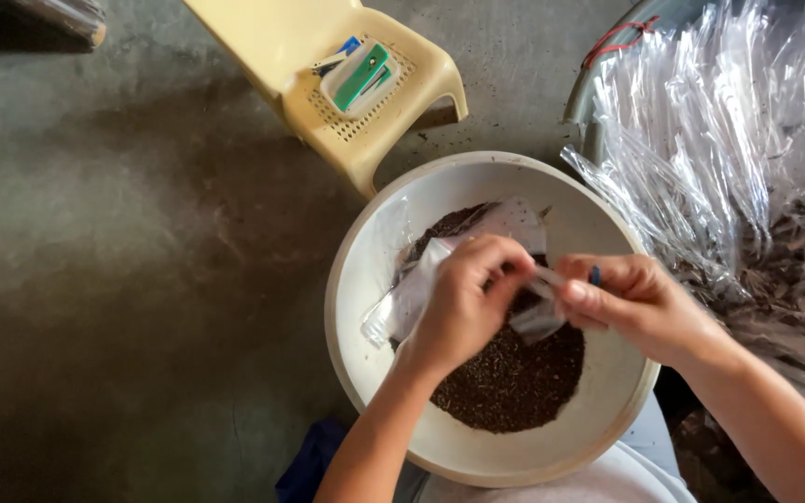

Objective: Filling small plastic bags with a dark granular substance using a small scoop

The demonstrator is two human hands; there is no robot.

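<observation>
Packing workshop — concrete floor (123,279), heaped plastic bags (719,140).

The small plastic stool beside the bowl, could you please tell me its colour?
Pale yellow; the small plastic stool shows best in the head view.

Inventory, placed relative to the bowl:

- Bowl (375,279), white, round, holding dark brown granular material: one.
- Hands over the bowl: two, the left hand (466,303) and the right hand (631,303).
- Small clear plastic bags (412,293) held over the bowl: at least two; exact number cannot be told.
- Plastic stool (328,56), pale yellow, beyond the bowl: one.
- Heap of clear plastic bags (729,140), right of the bowl: one heap, bags too many to count.
</observation>
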